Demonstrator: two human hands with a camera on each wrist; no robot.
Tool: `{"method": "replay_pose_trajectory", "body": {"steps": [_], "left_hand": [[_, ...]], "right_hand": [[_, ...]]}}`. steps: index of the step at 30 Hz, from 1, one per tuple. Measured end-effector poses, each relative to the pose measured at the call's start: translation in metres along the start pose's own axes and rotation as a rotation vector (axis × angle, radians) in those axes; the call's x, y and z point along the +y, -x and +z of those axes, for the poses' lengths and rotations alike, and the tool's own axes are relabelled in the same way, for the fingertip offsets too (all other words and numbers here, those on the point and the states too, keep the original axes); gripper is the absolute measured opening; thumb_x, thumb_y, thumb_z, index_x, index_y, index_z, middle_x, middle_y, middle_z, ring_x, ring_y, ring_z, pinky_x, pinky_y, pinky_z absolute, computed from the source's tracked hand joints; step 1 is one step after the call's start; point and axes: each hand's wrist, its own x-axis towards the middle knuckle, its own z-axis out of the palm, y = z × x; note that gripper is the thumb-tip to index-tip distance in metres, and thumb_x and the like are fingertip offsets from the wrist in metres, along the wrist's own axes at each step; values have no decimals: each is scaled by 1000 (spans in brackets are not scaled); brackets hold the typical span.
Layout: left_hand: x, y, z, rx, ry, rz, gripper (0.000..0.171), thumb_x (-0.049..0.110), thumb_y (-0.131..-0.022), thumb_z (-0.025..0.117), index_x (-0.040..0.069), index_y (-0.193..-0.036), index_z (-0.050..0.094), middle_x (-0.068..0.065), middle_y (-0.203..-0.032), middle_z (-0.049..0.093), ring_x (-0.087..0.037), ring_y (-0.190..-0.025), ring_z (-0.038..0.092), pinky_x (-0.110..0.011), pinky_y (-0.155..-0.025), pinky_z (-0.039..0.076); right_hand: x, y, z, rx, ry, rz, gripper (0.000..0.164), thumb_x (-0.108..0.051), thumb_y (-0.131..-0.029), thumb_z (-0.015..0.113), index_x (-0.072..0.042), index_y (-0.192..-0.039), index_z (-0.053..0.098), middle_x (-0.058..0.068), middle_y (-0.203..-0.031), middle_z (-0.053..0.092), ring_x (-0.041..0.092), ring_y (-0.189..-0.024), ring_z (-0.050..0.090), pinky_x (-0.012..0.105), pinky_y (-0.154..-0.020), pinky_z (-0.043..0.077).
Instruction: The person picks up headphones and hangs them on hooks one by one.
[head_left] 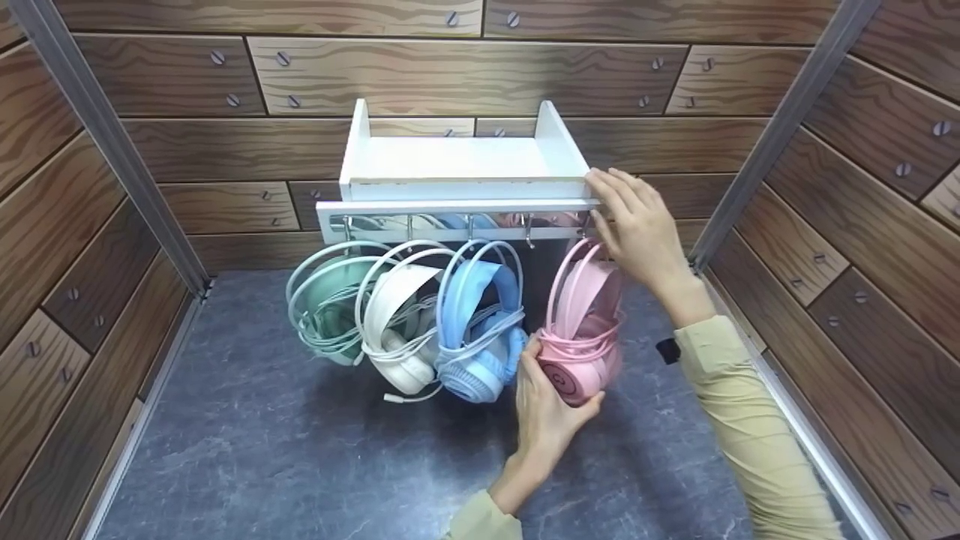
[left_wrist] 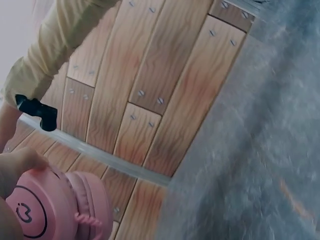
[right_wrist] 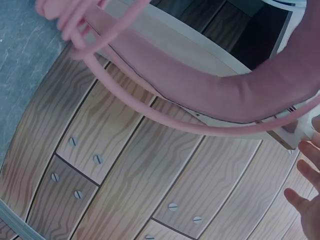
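Observation:
My left hand (head_left: 544, 412) holds the pink headphones (head_left: 574, 375) from below, thumb and fingers around an ear cup. Their headband is up at the right end of the mirrored hook rail (head_left: 457, 205), with a pink cable wound around the lower part. In the left wrist view, fingers (left_wrist: 22, 167) lie over the cup's edge. My right hand (head_left: 637, 229) rests with extended fingers against the right end of the white shelf (head_left: 450, 157) and rail, above the headband. The right wrist view shows the pink headband (right_wrist: 225, 95) close up beside the spread fingertips (right_wrist: 297, 200).
Green headphones (head_left: 319, 300), white headphones (head_left: 401, 360) and blue headphones (head_left: 472, 375) hang side by side from the rail, left of a bare hook (head_left: 529, 232). A dark grey marbled surface (head_left: 262, 450) lies below. Wood-patterned walls (head_left: 465, 75) enclose the space.

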Motion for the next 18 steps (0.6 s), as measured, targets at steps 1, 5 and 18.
{"method": "replay_pose_trajectory", "body": {"steps": [1,5,18], "left_hand": [[-1,0,0,8,-6,3,107,35,-54,99,3,-136,38,-12,-143,48,-26,-132,51,-40,-110,45],[-6,-1,3,18,-21,15,107,38,-53,99,3,-137,41,-12,-144,43,-26,-134,48,-39,-110,44],[-15,-1,20,5,-57,-6,120,23,-65,96,3,-158,22,-16,-156,38,-29,-142,41,-42,-114,40]], "right_hand": [[-1,0,2,7,-1,1,47,-19,-102,55,-6,-147,50,13,-146,56,33,-137,47,46,-119,30],[-3,3,7,33,2,6,50,-17,-101,57,-4,-148,49,14,-147,54,34,-137,47,45,-119,30],[-9,8,22,98,-6,51,54,-15,-99,57,-2,-150,45,15,-150,50,34,-137,46,44,-119,29]]}}
